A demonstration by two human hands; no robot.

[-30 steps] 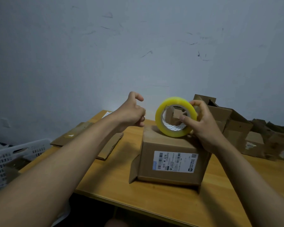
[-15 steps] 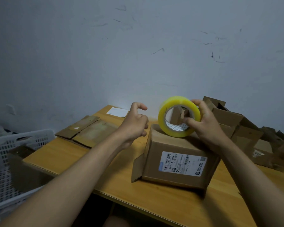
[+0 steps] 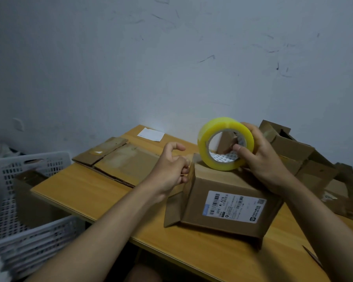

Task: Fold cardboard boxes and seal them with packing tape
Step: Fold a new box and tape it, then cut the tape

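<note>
Two hands work over the bench (image 3: 86, 190). The left hand (image 3: 168, 169) hovers at the left edge of the cardboard box (image 3: 222, 202), fingers curled; it looks to pinch a clear strip of tape, though I cannot tell for sure. The right hand (image 3: 261, 157) grips the yellow tape roll (image 3: 225, 143), thumb hooked in its core, resting it on the box top. To seal well, I judge the strip should be kept taut, laid along the flap seam, then pressed flat before tearing. Compared with a second ago, the roll has turned more sideways and the left hand has dropped closer to the box's edge.
</note>
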